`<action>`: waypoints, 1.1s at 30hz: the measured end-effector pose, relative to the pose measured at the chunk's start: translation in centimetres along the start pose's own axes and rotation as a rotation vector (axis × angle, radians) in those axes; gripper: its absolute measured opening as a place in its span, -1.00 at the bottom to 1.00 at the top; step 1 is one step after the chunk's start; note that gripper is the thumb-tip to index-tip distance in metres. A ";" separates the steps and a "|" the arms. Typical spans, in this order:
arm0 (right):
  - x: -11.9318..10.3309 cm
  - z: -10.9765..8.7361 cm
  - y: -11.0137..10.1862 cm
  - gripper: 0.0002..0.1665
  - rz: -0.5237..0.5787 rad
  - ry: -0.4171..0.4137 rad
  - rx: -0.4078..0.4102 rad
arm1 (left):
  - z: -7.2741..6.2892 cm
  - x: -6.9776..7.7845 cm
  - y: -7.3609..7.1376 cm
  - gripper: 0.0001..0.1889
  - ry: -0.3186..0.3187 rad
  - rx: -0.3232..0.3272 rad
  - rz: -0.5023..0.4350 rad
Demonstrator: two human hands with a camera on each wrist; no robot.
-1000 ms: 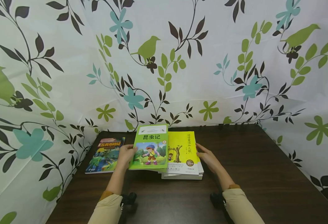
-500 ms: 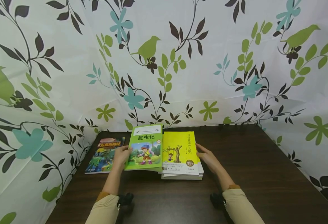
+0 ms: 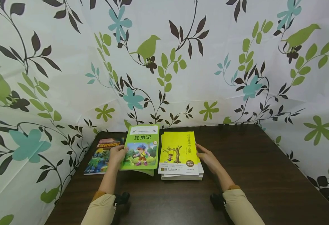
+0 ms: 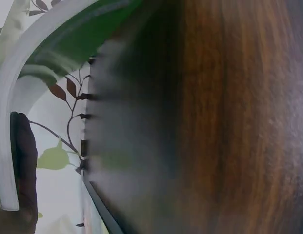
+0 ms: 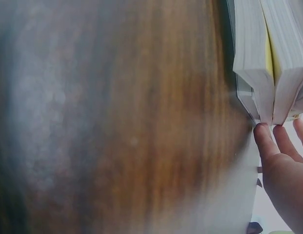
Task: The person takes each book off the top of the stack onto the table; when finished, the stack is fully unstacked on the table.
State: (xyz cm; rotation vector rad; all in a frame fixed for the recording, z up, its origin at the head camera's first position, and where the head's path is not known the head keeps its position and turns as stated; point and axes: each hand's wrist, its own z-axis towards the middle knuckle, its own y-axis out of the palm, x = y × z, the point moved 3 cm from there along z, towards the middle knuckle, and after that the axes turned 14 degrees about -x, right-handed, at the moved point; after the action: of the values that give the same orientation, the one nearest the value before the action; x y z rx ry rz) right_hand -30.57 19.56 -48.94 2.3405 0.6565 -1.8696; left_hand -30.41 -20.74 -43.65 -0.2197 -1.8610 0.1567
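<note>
My left hand (image 3: 116, 156) pinches the left edge of a green children's book (image 3: 141, 150) with a child in a blue cap on its cover. The book is held up off the table; in the left wrist view its page edge (image 4: 4, 146) bows, with dark fingers (image 4: 27, 156) behind it. A yellow book (image 3: 178, 150) with a tree and swing lies on top of a stack of books (image 3: 181, 177). Against the stack's right side my right hand (image 3: 209, 159) rests, its extended fingertips (image 5: 262, 130) touching the books' edges.
A colourful blue and orange book (image 3: 100, 159) lies at the table's left, partly behind the left hand. The dark wooden table (image 3: 265, 175) meets a curtain (image 3: 232, 62) printed with leaves and birds at the back.
My left hand has carried the green book leftward, off the yellow book, and a gap now shows between them. The right hand has stayed at the stack.
</note>
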 end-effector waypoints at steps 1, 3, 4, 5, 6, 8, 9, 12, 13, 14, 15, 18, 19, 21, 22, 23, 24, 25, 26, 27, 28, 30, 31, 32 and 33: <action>0.0 0.0 0.0 -0.27 0.000 0.000 0.000 | 0.1 -0.1 -0.1 -0.46 -0.005 -0.003 0.003; -0.1 0.1 0.0 -0.27 0.002 0.002 0.002 | 0.2 -0.4 -0.2 -0.46 -0.019 -0.011 0.014; -0.1 0.1 -0.1 -0.28 -0.002 0.002 0.002 | 0.3 -0.6 -0.3 -0.45 -0.025 -0.014 0.018; -0.1 0.1 -0.1 -0.28 -0.006 0.002 0.003 | 0.4 -0.8 -0.3 -0.45 -0.032 -0.015 0.024; -0.2 0.1 -0.1 -0.28 -0.009 0.002 0.004 | 0.5 -1.0 -0.4 -0.45 -0.036 -0.017 0.030; -0.2 0.1 -0.2 -0.28 -0.012 0.004 0.005 | 0.7 -1.3 -0.4 -0.45 -0.040 -0.011 0.045; -0.2 0.1 -0.2 -0.28 -0.014 0.004 0.007 | 0.8 -1.4 -0.4 -0.46 -0.040 -0.007 0.051; -0.2 0.1 -0.3 -0.28 -0.014 0.005 0.009 | 1.0 -1.4 -0.4 -0.46 -0.040 -0.010 0.064; -0.2 0.1 -0.3 -0.28 -0.012 0.006 0.008 | 1.1 -1.4 -0.4 -0.45 -0.044 -0.011 0.063; -0.2 0.1 -0.3 -0.28 -0.010 0.007 0.008 | 1.2 -1.4 -0.4 -0.45 -0.046 -0.018 0.060; -0.2 0.1 -0.3 -0.28 -0.014 0.005 0.006 | 1.2 -1.3 -0.4 -0.45 -0.046 -0.025 0.061; -0.2 0.1 -0.2 -0.28 -0.007 0.009 0.010 | 1.5 -1.2 -0.3 -0.43 -0.046 -0.040 0.058; -0.2 0.0 -0.2 -0.28 -0.009 0.007 0.009 | 1.5 -1.2 -0.3 -0.43 -0.046 -0.040 0.058; -0.2 0.1 -0.2 -0.28 -0.011 0.005 0.006 | 1.7 -1.3 -0.3 -0.43 -0.041 -0.037 0.067; -0.2 0.1 -0.2 -0.28 -0.006 0.008 0.007 | 1.8 -1.3 -0.2 -0.43 -0.040 -0.035 0.069; -0.2 0.1 -0.2 -0.28 -0.013 0.005 0.004 | 1.9 -1.4 -0.2 -0.44 -0.037 -0.031 0.070; -0.2 0.0 -0.2 -0.28 -0.014 0.003 0.003 | 2.0 -1.5 -0.2 -0.44 -0.036 -0.028 0.073; -0.2 0.0 -0.2 -0.28 -0.014 0.002 0.003 | 2.1 -1.6 -0.2 -0.44 -0.033 -0.025 0.076; -0.2 0.0 -0.2 -0.29 -0.009 0.003 0.008 | 2.2 -1.7 -0.2 -0.45 -0.030 -0.024 0.079; -0.2 0.0 -0.3 -0.29 -0.005 0.003 0.012 | 2.2 -1.7 -0.1 -0.45 -0.025 -0.021 0.082; -0.2 0.0 -0.3 -0.29 -0.011 -0.002 0.011 | 2.3 -1.8 -0.1 -0.46 -0.023 -0.017 0.085; -0.2 0.1 -0.2 -0.29 -0.006 -0.005 0.010 | 2.5 -2.0 -0.1 -0.46 -0.016 -0.005 0.092; -0.1 0.1 -0.2 -0.29 -0.004 -0.005 0.009 | 2.5 -2.1 -0.1 -0.46 -0.011 0.001 0.096; 0.0 0.1 -0.1 -0.29 -0.004 -0.007 0.005 | 2.6 -2.3 -0.1 -0.47 -0.009 0.007 0.100; 0.0 0.1 -0.1 -0.29 -0.006 -0.005 0.002 | 2.6 -2.4 -0.1 -0.47 -0.008 0.014 0.105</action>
State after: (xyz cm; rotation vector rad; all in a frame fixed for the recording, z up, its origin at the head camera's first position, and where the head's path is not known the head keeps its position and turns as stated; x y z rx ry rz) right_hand -30.71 19.61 -48.97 2.3369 0.6624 -1.8789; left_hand -32.23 -21.40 -46.68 -0.3076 -1.8567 0.2433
